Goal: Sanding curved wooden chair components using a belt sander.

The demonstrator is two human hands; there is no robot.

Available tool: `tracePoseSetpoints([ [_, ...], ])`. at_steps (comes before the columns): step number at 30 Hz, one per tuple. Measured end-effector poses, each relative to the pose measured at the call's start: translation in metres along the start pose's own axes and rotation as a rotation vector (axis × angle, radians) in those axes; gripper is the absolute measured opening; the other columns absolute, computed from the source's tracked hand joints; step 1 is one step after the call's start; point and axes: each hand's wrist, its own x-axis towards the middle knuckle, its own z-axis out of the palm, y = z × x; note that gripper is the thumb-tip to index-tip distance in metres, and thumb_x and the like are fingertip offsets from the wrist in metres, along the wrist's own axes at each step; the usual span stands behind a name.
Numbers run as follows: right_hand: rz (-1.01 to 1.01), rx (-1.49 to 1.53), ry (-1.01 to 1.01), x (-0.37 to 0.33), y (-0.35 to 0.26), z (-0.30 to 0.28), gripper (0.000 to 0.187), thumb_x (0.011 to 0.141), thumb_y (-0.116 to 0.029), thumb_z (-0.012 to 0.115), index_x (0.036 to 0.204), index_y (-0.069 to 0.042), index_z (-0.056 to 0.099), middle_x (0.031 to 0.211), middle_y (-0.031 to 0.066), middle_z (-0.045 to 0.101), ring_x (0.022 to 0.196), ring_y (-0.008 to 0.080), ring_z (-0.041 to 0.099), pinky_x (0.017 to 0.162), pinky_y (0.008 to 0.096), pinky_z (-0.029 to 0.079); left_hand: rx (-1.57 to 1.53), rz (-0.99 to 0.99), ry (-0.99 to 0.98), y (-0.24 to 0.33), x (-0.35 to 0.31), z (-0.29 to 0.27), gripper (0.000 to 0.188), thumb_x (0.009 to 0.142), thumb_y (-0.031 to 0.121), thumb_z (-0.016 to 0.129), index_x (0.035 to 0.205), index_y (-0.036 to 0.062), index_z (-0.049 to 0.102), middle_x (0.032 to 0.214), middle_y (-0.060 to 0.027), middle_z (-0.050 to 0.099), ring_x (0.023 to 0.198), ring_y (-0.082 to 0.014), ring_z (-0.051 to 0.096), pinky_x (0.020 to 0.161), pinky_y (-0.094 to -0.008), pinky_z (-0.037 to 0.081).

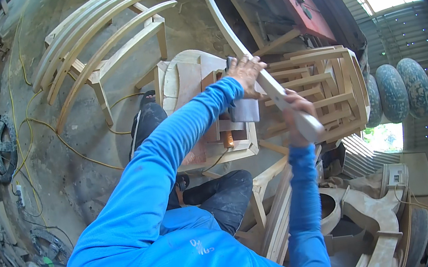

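A long, pale, curved wooden piece slants across the middle, its rounded thick end near me on the right. My left hand is closed over its middle, the fingers lying across the wood. Lower down, my right hand grips it near the thick end, slightly blurred. Directly beneath my left hand sits what looks like a belt sander, its grey flat belt partly covered by the hand. It rests on a low wooden frame. Whether the wood touches the belt is hidden.
Several curved wooden parts lie over a wooden frame at the far left. Stacked chair-like frames stand at the right, before rounded tanks. A yellow cord crosses the concrete floor. A large pale machine occupies the lower right.
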Motion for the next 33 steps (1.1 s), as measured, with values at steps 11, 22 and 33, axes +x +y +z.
tracePoseSetpoints([
  [11,-0.039,-0.087,-0.034,-0.080,-0.145,-0.028,0.030,0.081,0.009,0.070,0.101,-0.009,0.057,0.101,0.0122,0.068,0.104,0.0312,0.068,0.105,0.0575,0.049,0.287,0.427,-0.089,-0.002,0.006,-0.007,0.060,0.071,0.040,0.086,0.125,0.0218,0.068,0.133,-0.0056,0.064,0.140,-0.0321,0.048,0.118,-0.0674,0.026],
  [22,0.125,-0.121,-0.064,-0.208,-0.489,-0.210,0.012,0.093,-0.023,0.063,0.094,-0.014,0.054,0.087,0.0092,0.063,0.081,0.0256,0.060,0.086,0.0465,0.051,-0.132,0.716,0.089,0.224,-0.142,0.031,0.026,0.065,0.037,0.084,0.071,0.0173,0.067,0.076,-0.0039,0.071,0.081,-0.0261,0.071,0.082,-0.0433,0.052],
  [33,0.006,-0.441,-0.796,-0.085,-0.520,-0.125,0.022,0.077,-0.011,0.079,0.075,-0.009,0.057,0.083,0.0161,0.071,0.084,0.0374,0.072,0.072,0.0550,0.062,-0.288,0.696,0.442,0.222,-0.137,0.029,0.028,0.064,0.029,0.084,0.077,0.0169,0.063,0.080,-0.0016,0.065,0.088,-0.0230,0.066,0.104,-0.0468,0.045],
])
